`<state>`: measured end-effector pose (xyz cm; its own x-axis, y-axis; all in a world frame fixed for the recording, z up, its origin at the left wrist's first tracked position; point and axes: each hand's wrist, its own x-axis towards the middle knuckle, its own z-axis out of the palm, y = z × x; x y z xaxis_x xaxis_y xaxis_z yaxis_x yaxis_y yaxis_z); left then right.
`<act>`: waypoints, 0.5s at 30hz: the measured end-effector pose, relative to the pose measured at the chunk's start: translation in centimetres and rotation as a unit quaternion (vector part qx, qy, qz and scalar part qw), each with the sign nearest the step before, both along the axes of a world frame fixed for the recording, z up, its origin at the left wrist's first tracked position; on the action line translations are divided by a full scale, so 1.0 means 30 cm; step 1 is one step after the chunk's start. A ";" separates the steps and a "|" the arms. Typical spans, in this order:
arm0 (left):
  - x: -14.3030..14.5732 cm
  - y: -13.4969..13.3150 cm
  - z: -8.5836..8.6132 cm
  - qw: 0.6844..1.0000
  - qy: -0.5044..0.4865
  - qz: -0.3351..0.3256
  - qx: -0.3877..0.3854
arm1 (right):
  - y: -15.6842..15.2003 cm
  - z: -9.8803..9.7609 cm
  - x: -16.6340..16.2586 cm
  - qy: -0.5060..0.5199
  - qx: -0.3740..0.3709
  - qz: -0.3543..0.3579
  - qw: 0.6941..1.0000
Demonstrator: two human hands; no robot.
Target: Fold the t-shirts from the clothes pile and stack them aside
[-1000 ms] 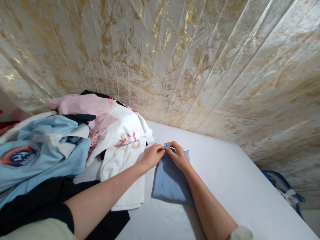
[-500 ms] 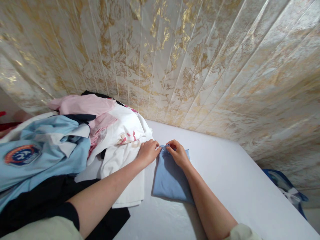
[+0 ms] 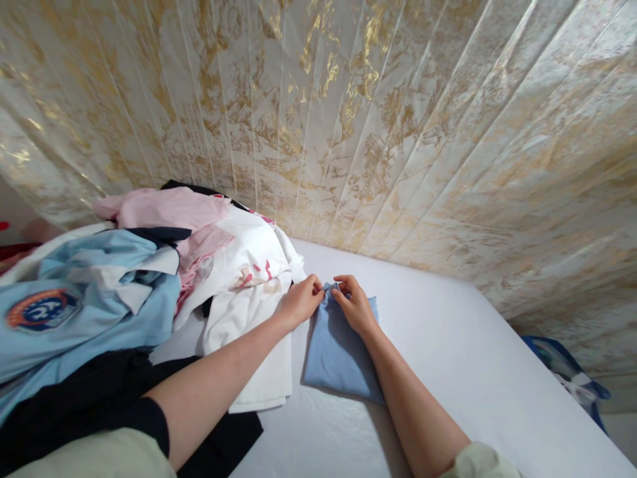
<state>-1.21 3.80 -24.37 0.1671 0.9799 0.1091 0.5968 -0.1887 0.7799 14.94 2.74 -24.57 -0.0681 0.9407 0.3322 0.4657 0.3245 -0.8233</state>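
Observation:
A small folded light-blue garment (image 3: 334, 355) lies on the white table (image 3: 448, 358) in front of me. My left hand (image 3: 298, 303) pinches its far top corner, fingers closed on the bunched cloth. My right hand (image 3: 354, 304) grips the same far edge just to the right, fingers curled round the fabric. The two hands almost touch at the corner. My right forearm lies over the right side of the garment.
A heap of clothes fills the left: a light-blue shirt with a round badge (image 3: 79, 299), pink cloth (image 3: 164, 207), a white printed garment (image 3: 249, 292) and black fabric (image 3: 99, 392). A gold-marbled wall (image 3: 378, 133) stands close behind. A blue bag (image 3: 567, 372) sits beyond the table's right edge.
Both hands stayed at the garment's far corner. The left hand shifted slightly left, then back, and the corner is now bunched up a little higher between the fingers.

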 end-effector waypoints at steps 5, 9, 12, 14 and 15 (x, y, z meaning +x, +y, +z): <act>0.005 0.023 -0.022 0.998 -0.039 0.029 -0.032 | 0.000 0.014 0.000 0.003 0.011 -0.006 1.000; 0.004 0.018 -0.011 0.998 -0.040 0.026 -0.037 | 0.004 0.024 -0.006 0.002 0.016 0.009 1.000; 0.001 0.010 0.002 0.999 -0.030 0.025 -0.032 | 0.017 0.009 -0.015 -0.033 0.010 0.027 0.999; 0.000 0.007 0.008 0.999 -0.022 0.028 -0.029 | 0.029 -0.007 -0.019 -0.072 0.017 0.026 0.997; 0.001 0.005 0.009 0.999 -0.019 0.028 -0.028 | 0.036 -0.015 -0.019 -0.085 0.021 0.021 0.996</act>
<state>-1.19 3.96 -24.11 0.1087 0.9923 0.0589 0.5751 -0.1111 0.8105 14.36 3.80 -25.03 -0.1663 0.9215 0.3508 0.5815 0.3790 -0.7198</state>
